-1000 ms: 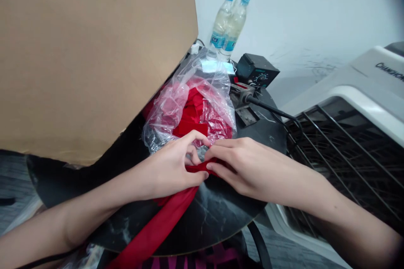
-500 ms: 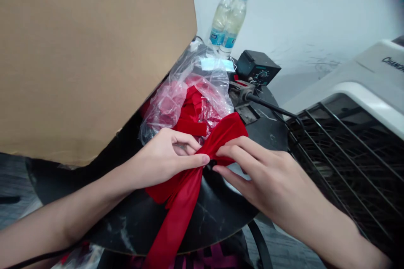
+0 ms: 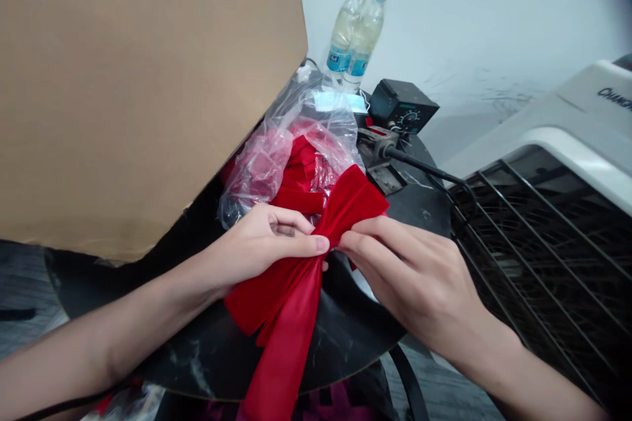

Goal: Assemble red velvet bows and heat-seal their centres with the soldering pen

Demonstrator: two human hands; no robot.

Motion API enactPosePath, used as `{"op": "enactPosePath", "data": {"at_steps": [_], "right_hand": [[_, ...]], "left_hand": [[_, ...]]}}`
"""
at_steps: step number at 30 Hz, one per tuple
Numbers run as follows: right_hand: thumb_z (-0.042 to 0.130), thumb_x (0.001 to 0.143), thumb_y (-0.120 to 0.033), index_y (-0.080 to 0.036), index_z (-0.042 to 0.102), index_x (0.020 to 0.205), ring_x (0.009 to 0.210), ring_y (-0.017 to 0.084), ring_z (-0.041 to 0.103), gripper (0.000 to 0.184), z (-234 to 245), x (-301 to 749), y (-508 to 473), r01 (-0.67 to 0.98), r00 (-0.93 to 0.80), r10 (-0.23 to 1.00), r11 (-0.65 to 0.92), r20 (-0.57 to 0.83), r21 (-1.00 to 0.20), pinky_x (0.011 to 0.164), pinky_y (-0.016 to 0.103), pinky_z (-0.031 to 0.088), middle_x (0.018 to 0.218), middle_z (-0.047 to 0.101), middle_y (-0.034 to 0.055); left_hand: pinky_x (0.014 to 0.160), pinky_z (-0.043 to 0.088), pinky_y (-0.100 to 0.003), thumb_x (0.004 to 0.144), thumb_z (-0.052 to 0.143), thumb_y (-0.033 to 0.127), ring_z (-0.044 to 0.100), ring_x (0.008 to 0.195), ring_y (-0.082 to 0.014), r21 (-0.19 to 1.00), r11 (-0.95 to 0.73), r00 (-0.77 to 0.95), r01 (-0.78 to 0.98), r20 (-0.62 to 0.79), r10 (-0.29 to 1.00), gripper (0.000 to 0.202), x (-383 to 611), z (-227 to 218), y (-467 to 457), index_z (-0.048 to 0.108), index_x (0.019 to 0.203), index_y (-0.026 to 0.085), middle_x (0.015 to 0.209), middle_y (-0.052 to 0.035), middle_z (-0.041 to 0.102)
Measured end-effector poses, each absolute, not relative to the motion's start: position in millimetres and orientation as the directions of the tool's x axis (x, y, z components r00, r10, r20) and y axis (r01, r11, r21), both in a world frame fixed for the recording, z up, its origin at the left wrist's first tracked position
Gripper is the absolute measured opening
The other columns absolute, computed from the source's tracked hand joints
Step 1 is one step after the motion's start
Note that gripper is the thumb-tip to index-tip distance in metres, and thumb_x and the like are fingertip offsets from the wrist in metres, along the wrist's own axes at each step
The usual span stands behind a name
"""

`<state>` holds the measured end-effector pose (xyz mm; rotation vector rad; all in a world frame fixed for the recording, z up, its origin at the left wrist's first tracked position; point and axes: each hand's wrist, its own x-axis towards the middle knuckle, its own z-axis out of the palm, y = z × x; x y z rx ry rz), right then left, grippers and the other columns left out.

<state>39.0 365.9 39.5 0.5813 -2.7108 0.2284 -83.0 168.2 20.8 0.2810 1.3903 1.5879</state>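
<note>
A red ribbon bow (image 3: pixel 291 316) is gathered at its middle above the dark round table (image 3: pixel 197 348), with a long tail hanging past the front edge. My left hand (image 3: pixel 269 240) pinches the gathered centre, thumb on top. Close beside it, my right hand (image 3: pixel 415 263) has its fingertips pressed together at the right side of the same gather. Whatever lies between those right fingertips is hidden. Just behind the hands sits a clear plastic bag (image 3: pixel 261 171) containing more red ribbon pieces (image 3: pixel 303 164).
A large cardboard sheet (image 3: pixel 138 92) rises on the left. Behind the bag stand two water bottles (image 3: pixel 365 36), a pale blue packet (image 3: pixel 340 102) and a black box with a dial (image 3: pixel 405 106). A soldering-iron-like holder (image 3: pixel 380 141) is nearby; a white heater with grille (image 3: pixel 538 223) borders the right.
The right fingers have closed together at the gather, where thumb and fingers were apart. The bow's upper loop has tilted up and left, and its lower loops show more.
</note>
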Motion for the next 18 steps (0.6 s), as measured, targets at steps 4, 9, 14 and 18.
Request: {"op": "enactPosePath", "data": {"at_steps": [4, 9, 14, 18], "right_hand": [[0.054, 0.102, -0.008, -0.014, 0.064, 0.117, 0.085, 0.021, 0.066, 0.019, 31, 34, 378, -0.534, -0.744, -0.48, 0.845, 0.465, 0.018, 0.073, 0.034, 0.051, 0.104, 0.073, 0.0116], [0.068, 0.093, -0.006, -0.015, 0.07, 0.112, 0.085, 0.021, 0.069, 0.021, 22, 26, 377, -0.538, -0.657, -0.387, 0.842, 0.647, -0.042, 0.073, 0.035, 0.054, 0.102, 0.077, 0.011], [0.075, 0.092, -0.02, -0.016, 0.073, 0.101, 0.07, 0.012, 0.068, 0.011, 26, 29, 336, -0.297, -0.85, 0.012, 0.814, 0.527, -0.498, 0.072, 0.023, 0.054, 0.085, 0.076, 0.0006], [0.066, 0.094, -0.012, -0.015, 0.074, 0.101, 0.067, 0.009, 0.068, 0.011, 22, 27, 317, -0.252, -0.856, 0.058, 0.821, 0.514, -0.512, 0.073, 0.019, 0.054, 0.087, 0.078, -0.0009]], "left_hand": [[0.061, 0.055, -0.019, 0.074, 0.09, 0.023, 0.077, 0.07, -0.0182, 0.775, 0.097, -0.45, -0.624, -0.457, 0.767, 0.016, -82, 21, 167, 0.075, 0.074, 0.015, 0.072, -0.0042, 0.079], [0.062, 0.054, -0.017, 0.074, 0.09, 0.021, 0.076, 0.075, -0.0176, 0.871, 0.001, -0.63, -0.492, -0.357, 0.69, 0.014, -77, 27, 169, 0.078, 0.077, 0.015, 0.074, -0.003, 0.078], [0.061, 0.052, -0.015, 0.069, 0.09, 0.013, 0.067, 0.064, -0.0103, 0.985, 0.02, -0.86, -0.171, -0.159, 0.485, 0.015, -73, 31, 170, 0.076, 0.073, 0.015, 0.068, 0.0031, 0.073], [0.062, 0.053, -0.014, 0.072, 0.088, 0.015, 0.069, 0.067, -0.0106, 0.994, 0.015, -0.884, -0.105, -0.101, 0.457, 0.012, -73, 28, 168, 0.076, 0.077, 0.016, 0.073, 0.002, 0.076]]}}
